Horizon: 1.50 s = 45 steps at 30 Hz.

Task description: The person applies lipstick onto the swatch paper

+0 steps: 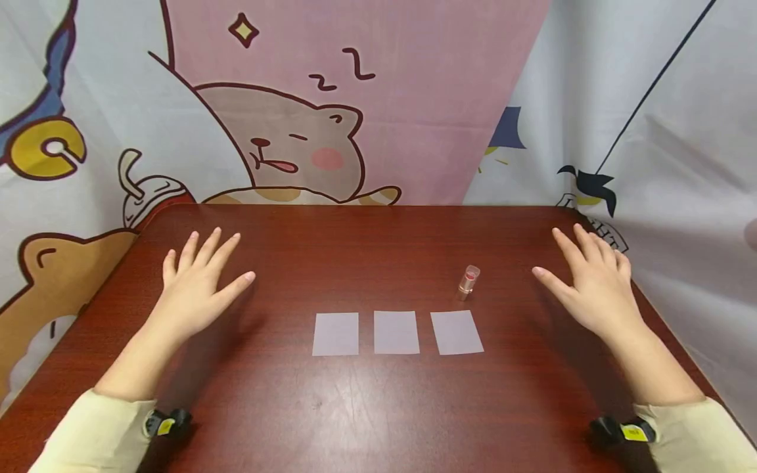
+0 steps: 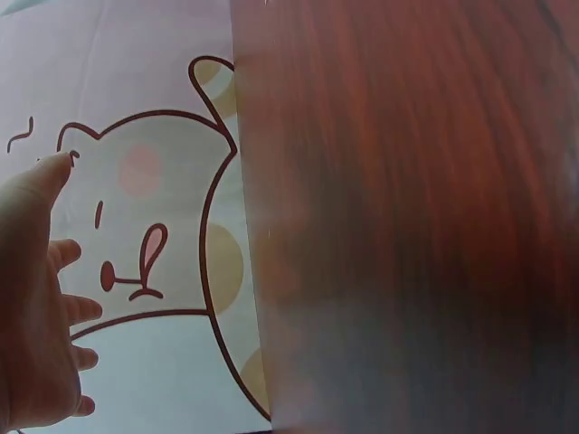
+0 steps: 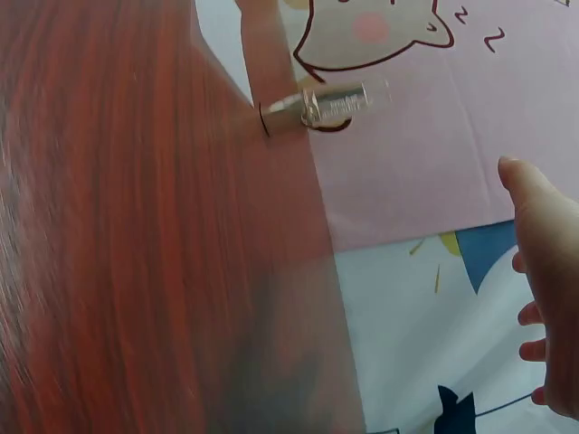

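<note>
A small clear-capped tube, like a lipstick with a reddish top, stands on the table right of centre; the right wrist view shows the tube too. Three white paper squares lie in a row nearer the front: left square, middle square, right square. My left hand is held over the table's left side with fingers spread, touching nothing. My right hand hovers over the right side, fingers spread and holding nothing; the tube is the thing nearest to it.
The dark red wooden table ends at the back against a curtain printed with cartoon animals, which also hangs along both sides. A dark strap device sits on the left wrist, another on the right.
</note>
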Available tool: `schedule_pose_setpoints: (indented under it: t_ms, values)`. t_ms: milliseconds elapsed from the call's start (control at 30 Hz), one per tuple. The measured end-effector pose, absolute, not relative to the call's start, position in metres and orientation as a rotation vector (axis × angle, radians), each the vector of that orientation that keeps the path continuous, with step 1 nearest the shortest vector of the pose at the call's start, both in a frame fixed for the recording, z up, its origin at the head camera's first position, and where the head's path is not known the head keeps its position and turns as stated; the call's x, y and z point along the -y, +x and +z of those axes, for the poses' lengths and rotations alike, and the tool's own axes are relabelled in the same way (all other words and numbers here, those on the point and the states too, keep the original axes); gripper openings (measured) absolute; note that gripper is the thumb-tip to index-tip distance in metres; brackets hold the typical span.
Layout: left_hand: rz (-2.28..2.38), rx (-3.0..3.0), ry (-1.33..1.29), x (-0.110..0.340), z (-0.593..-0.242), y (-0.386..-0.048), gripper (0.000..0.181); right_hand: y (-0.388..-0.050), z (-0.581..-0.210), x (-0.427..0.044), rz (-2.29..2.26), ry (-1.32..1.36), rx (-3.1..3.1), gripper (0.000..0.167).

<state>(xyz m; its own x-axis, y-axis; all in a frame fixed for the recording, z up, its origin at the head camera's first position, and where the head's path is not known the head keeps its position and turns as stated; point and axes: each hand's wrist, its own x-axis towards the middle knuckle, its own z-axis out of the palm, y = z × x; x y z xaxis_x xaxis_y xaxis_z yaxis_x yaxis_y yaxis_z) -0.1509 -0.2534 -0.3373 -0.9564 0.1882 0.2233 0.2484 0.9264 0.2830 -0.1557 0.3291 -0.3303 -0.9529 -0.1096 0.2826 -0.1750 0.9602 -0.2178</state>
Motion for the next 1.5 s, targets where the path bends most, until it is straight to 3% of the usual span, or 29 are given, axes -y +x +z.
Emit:
schedule_pose_setpoints:
  t_ms: [900,1500]
  values:
    - [-0.927,2.592,-0.488,0.193,-0.356,-0.149,0.069,-0.157,-0.383,-0.278,0.896,0.382,2.588,0.057]
    - [-1.237,2.517,-0.553,0.150,-0.360,-0.147,0.070,-0.164,-0.408,-0.261,1.237,0.298,2.652,0.051]
